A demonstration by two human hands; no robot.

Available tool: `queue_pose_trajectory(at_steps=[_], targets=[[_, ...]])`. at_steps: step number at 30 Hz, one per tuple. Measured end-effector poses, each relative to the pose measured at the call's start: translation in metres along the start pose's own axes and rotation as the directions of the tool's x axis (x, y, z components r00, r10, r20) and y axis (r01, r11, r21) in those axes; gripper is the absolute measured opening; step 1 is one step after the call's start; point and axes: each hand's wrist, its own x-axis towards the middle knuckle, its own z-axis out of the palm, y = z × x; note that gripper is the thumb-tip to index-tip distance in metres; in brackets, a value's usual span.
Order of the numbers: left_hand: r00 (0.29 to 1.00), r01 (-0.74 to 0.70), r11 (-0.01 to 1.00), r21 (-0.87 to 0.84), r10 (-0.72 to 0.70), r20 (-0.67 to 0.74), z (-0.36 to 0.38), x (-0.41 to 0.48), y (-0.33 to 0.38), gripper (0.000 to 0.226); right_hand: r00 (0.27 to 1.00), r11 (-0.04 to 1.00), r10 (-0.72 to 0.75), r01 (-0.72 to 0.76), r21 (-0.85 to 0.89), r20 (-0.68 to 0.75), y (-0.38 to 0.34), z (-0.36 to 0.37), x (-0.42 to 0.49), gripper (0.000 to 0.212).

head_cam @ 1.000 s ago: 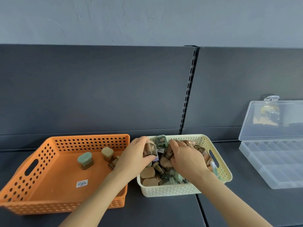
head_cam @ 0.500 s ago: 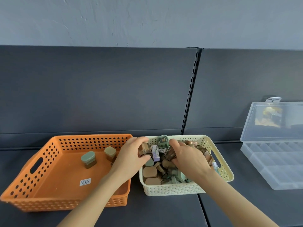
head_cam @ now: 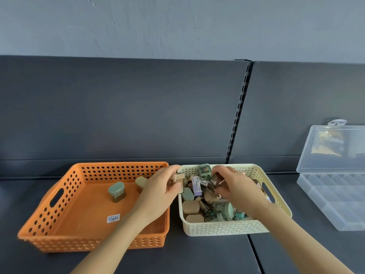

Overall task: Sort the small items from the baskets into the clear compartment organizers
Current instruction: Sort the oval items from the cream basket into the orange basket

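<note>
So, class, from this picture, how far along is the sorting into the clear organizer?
Barely begun. Done: nothing shows in the visible compartments of the clear organizer. In hand: the left hand grips a tan-lidded jar and the right hand pinches a brown jar over the cream basket. Left: that basket's heap, plus two jars in the orange basket.

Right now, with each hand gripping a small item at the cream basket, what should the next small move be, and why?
Probably lift the right hand out of the cream basket and carry its brownish clear container right toward the clear organizer. Its fingers pinch the container, that hand is the nearer one, and the organizer's lid stands open.
</note>
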Motion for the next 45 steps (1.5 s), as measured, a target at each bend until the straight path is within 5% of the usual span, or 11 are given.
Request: queue_pose_trajectory(at_steps=[5,9,13,17,26,36,45], targets=[[0.999,0.039,0.999,0.018,-0.038,-0.037,-0.021,-0.008,-0.011,0.047,0.998,0.853,0.029,0.003,0.522,-0.055,-0.039,-0.012,0.004,0.036],[0.995,0.092,0.991,0.1,-0.086,-0.058,-0.047,-0.019,-0.02,0.048,1.0,0.767,-0.03,0.024,0.641,-0.002,-0.075,-0.003,0.015,0.035],[0.978,0.205,0.965,0.162,-0.207,-0.007,-0.073,-0.03,-0.045,0.039,0.986,0.83,-0.166,0.12,0.545,0.036,-0.106,0.023,0.032,0.035],[0.937,0.324,0.901,0.288,-0.347,0.03,-0.084,-0.037,-0.069,0.043,0.943,0.943,-0.315,0.299,0.143,0.108,-0.134,0.049,0.049,0.042],[0.877,0.381,0.821,0.425,-0.466,0.114,-0.094,-0.043,-0.094,0.051,0.868,0.839,-0.417,0.482,-0.254,0.27,-0.167,0.088,0.064,0.042],[0.817,0.338,0.764,0.55,-0.528,0.231,-0.101,-0.043,-0.093,0.067,0.761,0.802,-0.485,0.584,-0.129,0.43,-0.157,0.09,0.055,0.04],[0.931,0.221,0.783,0.582,-0.346,0.112,-0.088,-0.025,-0.051,0.057,0.895,0.9,-0.436,0.433,0.05,0.097,-0.118,0.037,0.055,0.042]])
